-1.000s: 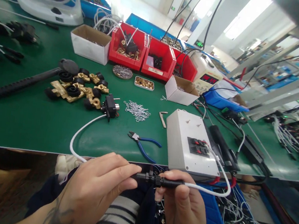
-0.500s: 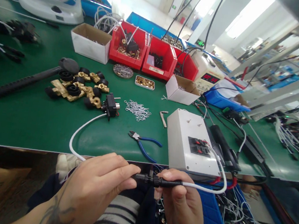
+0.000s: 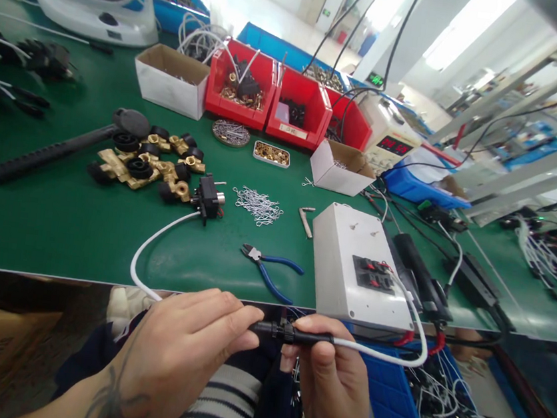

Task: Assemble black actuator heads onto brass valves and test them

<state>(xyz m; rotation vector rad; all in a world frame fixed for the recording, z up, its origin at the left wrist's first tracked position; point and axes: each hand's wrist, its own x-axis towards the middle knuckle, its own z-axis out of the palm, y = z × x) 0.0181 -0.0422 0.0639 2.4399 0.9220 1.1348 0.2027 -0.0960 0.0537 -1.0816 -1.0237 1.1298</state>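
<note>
My left hand (image 3: 192,347) is closed around a black cable connector (image 3: 263,329), whose white cable (image 3: 146,247) runs up to a small black actuator (image 3: 208,199) on the bench. Facing it, my right hand (image 3: 334,383) grips the mating black connector (image 3: 311,338) between thumb and fingers. The two connector ends meet at a ribbed collar between my hands, just below the bench edge. From the right-hand connector a white cable (image 3: 392,357) loops up to the red and black terminals of a white switch box (image 3: 357,265). How far the ends are engaged I cannot tell.
Blue-handled cutters (image 3: 274,269), a pile of metal clips (image 3: 257,206) and a hex key (image 3: 306,221) lie on the green bench (image 3: 84,234). Brass fittings (image 3: 147,164) and a black mallet (image 3: 64,148) sit left. Red bins (image 3: 295,127) stand behind; a blue crate (image 3: 391,410) is below right.
My right hand has shifted slightly left with its connector, so the two ends sit closer together. My left hand keeps its hold, nearly still.
</note>
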